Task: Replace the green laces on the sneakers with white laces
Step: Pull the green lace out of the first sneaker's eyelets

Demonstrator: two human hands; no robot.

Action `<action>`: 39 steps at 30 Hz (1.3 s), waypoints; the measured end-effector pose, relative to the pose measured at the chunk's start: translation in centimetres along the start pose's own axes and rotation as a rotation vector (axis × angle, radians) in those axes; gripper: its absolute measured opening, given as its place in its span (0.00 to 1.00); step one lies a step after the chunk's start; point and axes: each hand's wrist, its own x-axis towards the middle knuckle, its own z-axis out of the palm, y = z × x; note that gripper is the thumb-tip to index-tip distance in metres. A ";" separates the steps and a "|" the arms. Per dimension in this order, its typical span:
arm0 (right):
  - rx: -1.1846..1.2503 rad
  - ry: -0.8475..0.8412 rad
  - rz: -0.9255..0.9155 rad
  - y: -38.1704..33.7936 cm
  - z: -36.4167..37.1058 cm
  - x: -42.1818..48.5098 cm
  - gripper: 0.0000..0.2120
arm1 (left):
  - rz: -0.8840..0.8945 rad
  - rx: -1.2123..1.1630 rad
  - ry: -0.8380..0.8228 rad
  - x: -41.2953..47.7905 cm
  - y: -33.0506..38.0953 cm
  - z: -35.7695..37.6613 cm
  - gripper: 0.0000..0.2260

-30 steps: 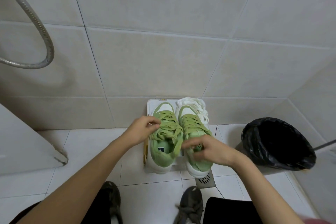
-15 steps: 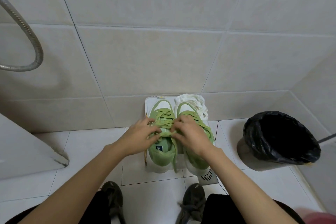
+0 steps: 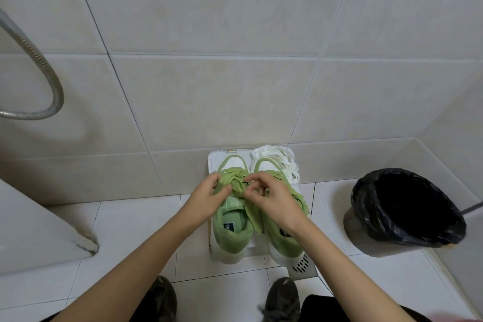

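1. Sneakers (image 3: pixel 231 242): light green, white soles.
2. Green laces (image 3: pixel 235 184): same shade as the sneakers.
3. White laces (image 3: pixel 286 162) behind the sneakers: plain white.
4. Bin (image 3: pixel 351 227) right of the sneakers: grey, with a black bag (image 3: pixel 407 206).
5. Wall (image 3: pixel 209 86): beige tiles; floor (image 3: pixel 125 230): white tiles.
6. Hose (image 3: pixel 53 81): silver, ribbed.

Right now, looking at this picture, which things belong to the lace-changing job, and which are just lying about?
Belong to the job:
left sneaker
right sneaker
green laces, in the grip of the left hand and right hand
white laces, heaped behind the right sneaker

Just lying about:
black-lined bin
shower hose
floor drain
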 end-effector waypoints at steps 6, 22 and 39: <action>-0.167 0.166 -0.017 0.0 -0.4 0.7 0.05 | -0.012 -0.038 0.020 0.3 -0.1 -0.4 0.04; 0.045 0.311 0.034 -0.3 -1.0 1.1 0.07 | -0.002 0.049 0.324 1.4 -0.2 -1.7 0.07; -0.112 -0.224 0.062 -1.6 -4.0 -3.6 0.18 | 0.179 0.567 -0.237 -4.3 0.9 -4.5 0.11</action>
